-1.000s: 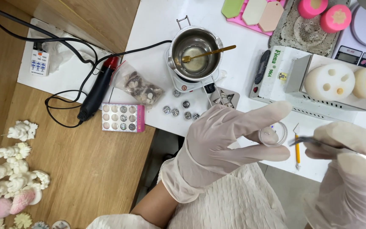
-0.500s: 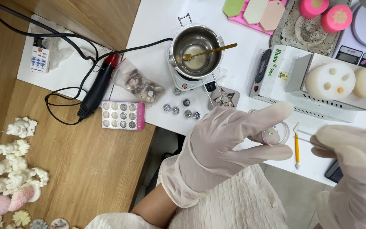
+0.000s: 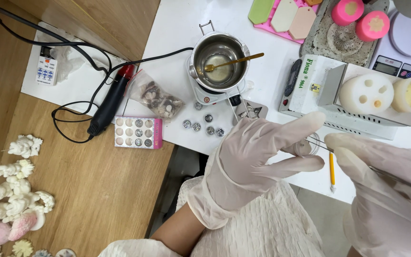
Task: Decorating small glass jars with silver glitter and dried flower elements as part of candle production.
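A white surface (image 3: 186, 19) is seen across the far and right part of the scene, evenly and brightly lit. To its left, a lower wooden surface (image 3: 96, 190) with a warm grain is spread toward the near side. A strip of grey floor (image 3: 324, 214) is visible beneath the white edge, near right.

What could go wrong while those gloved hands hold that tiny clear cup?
The left hand pinches the small clear cup over the table edge, so it might slip and fall. The right hand pokes thin tweezers toward it and might tip it or snag a glove.
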